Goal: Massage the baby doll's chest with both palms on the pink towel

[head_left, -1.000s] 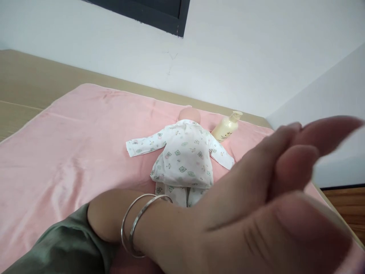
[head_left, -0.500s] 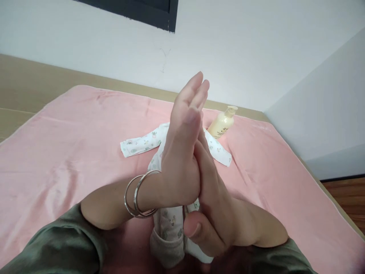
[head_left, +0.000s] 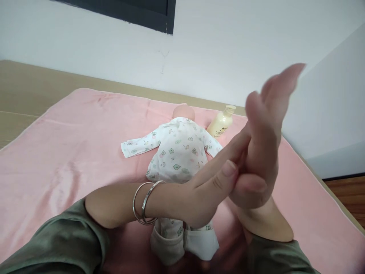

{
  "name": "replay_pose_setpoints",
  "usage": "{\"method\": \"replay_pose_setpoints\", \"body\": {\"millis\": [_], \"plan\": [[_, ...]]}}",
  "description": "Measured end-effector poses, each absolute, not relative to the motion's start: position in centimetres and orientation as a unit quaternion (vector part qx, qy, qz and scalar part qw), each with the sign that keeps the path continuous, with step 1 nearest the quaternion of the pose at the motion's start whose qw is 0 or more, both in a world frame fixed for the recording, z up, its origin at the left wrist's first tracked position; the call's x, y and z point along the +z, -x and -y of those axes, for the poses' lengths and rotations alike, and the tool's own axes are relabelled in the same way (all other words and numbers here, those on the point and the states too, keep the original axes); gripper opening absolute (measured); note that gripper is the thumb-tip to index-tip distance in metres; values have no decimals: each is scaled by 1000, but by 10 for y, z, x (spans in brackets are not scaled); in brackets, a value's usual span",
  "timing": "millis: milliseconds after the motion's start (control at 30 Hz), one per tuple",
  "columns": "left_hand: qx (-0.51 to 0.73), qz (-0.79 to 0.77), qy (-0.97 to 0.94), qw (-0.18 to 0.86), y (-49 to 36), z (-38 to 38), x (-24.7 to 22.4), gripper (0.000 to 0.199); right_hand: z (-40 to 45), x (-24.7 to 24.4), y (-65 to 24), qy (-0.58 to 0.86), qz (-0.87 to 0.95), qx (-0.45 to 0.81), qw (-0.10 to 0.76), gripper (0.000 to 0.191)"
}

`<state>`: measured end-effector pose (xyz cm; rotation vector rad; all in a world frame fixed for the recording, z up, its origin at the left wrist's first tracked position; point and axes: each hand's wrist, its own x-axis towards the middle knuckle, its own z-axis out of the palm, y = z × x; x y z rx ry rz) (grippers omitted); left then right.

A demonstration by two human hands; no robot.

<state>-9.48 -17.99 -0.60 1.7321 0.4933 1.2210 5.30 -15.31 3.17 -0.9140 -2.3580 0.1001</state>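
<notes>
The hands have just shifted: half a second ago they stood palm to palm over the middle of the doll, and now they have swung toward the right edge of the pink blanket. The left hand slants up from the lower middle, open, its thumb raised and its fingers running in against the right hand. The right hand is open too, upright and leaning outward, with its longer fingers extended. The two touch each other, and no object shows between them; whether anything coats the palms cannot be told. Two bangles hang at the left wrist.

That swing brings the doll's round head and most of its patterned white top back into view, though the hands now cover the end of the sleeve on the right. The doll has not moved. It lies around the middle of the blanket, head toward the far edge, legs toward the near one, with turned-up cuffs at the ends of the trousers. Neither hand appears to grip it.

The pump bottle has kept its place too, tilted beside the doll's head on the right, near the blanket's far edge, apart from both hands.
</notes>
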Motion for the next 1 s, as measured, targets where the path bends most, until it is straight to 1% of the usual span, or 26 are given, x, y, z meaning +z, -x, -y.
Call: {"method": "replay_pose_setpoints", "body": {"millis": [67,167,233,267,333,433,567,667,767,833,1000], "plan": [[494,-184,-713,463,98,176,-6,63,148,32,-55,346,878,8,330,68],[535,-280,-685,408,103,161,-8,56,140,28,-49,325,851,-55,409,61],[550,-351,-659,374,105,142,-14,50,130,21,-40,312,847,-66,425,55],[549,-374,-653,364,105,131,-19,50,124,16,-35,316,854,-55,410,52],[541,-406,-651,345,107,107,-35,54,109,0,-26,356,868,-6,346,49],[541,-487,-613,306,110,77,-64,58,85,-27,-15,425,862,57,271,49],[509,-543,-641,185,115,56,-91,45,57,-60,-10,463,855,84,217,50],[475,-566,-661,131,117,49,-98,42,41,-80,-9,467,845,103,239,51],[457,-571,-672,119,118,45,-99,39,32,-97,-9,458,834,103,291,52],[446,-574,-677,118,117,43,-100,39,31,-103,-9,456,828,102,308,52],[439,-576,-678,122,115,44,-104,46,30,-104,-14,447,842,97,287,55]]}}
